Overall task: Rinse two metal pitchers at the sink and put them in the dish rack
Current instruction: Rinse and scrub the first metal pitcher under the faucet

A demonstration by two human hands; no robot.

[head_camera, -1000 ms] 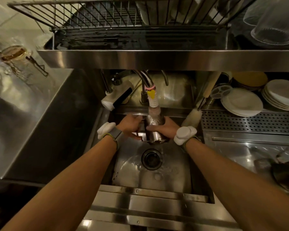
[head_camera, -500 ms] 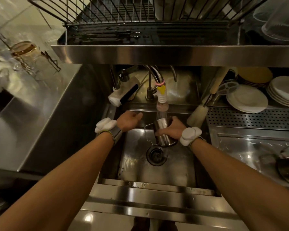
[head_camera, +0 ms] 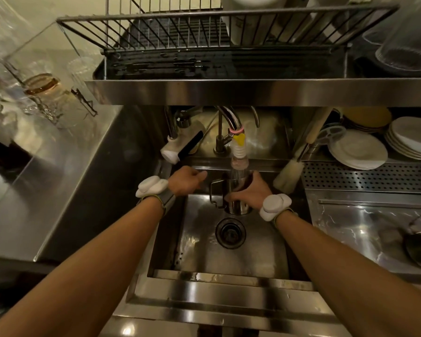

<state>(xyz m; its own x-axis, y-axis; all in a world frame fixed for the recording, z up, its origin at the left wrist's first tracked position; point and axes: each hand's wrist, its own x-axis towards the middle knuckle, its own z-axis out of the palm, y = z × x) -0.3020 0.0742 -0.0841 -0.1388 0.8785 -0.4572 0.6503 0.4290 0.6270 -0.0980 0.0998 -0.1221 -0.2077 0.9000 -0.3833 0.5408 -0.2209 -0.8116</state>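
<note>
Stainless sink (head_camera: 229, 276) below dish rack (head_camera: 180, 32); right hand (head_camera: 250, 193) fingers round pitcher (head_camera: 238, 208); left hand (head_camera: 186, 181) fingers curled, empty.

White lobed pods (head_camera: 152, 186) are strapped behind left hand (head_camera: 184, 180) and right hand (head_camera: 252, 194); grey straps (head_camera: 167, 200), yellow-green edging. Forearms bare.
</note>
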